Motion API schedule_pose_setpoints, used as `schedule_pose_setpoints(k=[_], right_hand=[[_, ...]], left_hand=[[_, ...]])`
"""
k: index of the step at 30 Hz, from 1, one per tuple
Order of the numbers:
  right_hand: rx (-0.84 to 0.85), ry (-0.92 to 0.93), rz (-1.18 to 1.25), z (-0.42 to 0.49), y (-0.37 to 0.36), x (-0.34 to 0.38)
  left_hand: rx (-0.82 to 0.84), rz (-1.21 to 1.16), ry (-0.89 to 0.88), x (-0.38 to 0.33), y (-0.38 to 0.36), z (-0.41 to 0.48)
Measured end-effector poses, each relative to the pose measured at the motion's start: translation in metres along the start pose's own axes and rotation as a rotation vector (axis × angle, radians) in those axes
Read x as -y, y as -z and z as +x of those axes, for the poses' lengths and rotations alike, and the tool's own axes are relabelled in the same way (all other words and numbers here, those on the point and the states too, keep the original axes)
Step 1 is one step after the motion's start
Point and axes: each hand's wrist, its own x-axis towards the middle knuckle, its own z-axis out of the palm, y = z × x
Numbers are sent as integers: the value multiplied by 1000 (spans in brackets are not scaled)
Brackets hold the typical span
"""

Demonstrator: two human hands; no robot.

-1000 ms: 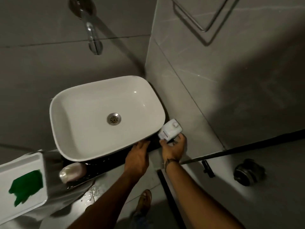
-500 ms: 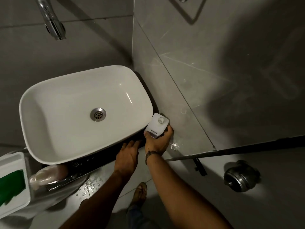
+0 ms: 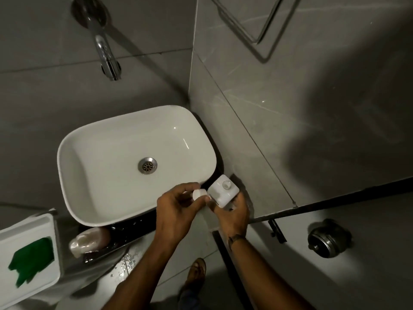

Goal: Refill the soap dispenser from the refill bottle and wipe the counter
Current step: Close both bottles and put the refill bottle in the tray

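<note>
My right hand [image 3: 233, 214] is shut around a white square soap dispenser [image 3: 223, 190] with a round knob on top, held at the sink's front right corner. My left hand [image 3: 176, 205] pinches a small white cap [image 3: 199, 194] right beside the dispenser's left edge, touching it. A pale pink bottle [image 3: 89, 241] lies on its side on the dark counter [image 3: 134, 229] in front of the sink. A green cloth [image 3: 31, 261] rests on a white tray [image 3: 26, 224] at the lower left.
The white basin [image 3: 73, 153] fills the middle, with a chrome tap [image 3: 107, 57] above it on the grey tiled wall. A tiled side wall [image 3: 279, 130] stands close on the right. A metal fitting [image 3: 328, 238] sits at the lower right.
My left hand left the counter edge and came up to the dispenser, now pinching the white cap. My right hand kept hold of the dispenser and raised it slightly.
</note>
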Motion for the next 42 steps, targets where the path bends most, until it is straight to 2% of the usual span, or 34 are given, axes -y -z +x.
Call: schedule_pose_setpoints(k=[2, 6, 12, 17, 19, 22, 24, 25, 30, 35, 39, 42], right_hand=[[48, 63, 14, -15, 9, 18], [60, 145, 100, -45, 19, 64], [26, 215, 101, -73, 21, 109], [49, 274, 50, -85, 12, 124], [64, 273, 105, -92, 9, 133], [101, 270, 231, -101, 6, 146], [115, 280, 287, -104, 3, 151], [122, 273, 309, -105, 1, 152], [152, 255, 283, -108, -5, 162], [200, 237, 326, -107, -6, 167], [232, 256, 322, -107, -5, 169], [268, 267, 298, -102, -1, 166]], left_hand=[[21, -22, -130, -34, 4, 2], [109, 132, -333, -80, 9, 3], [82, 429, -488, -135, 42, -2], [133, 711, -572, -176, 65, -5], [161, 664, -558, -184, 75, -7], [355, 407, -459, -185, 85, -16], [414, 267, -440, -184, 85, -20], [392, 228, -450, -184, 83, -22], [57, 155, -477, -177, 79, -28], [121, 189, -520, -170, 84, -34], [-18, 203, -497, -174, 83, -37], [0, 185, -527, -170, 86, -40]])
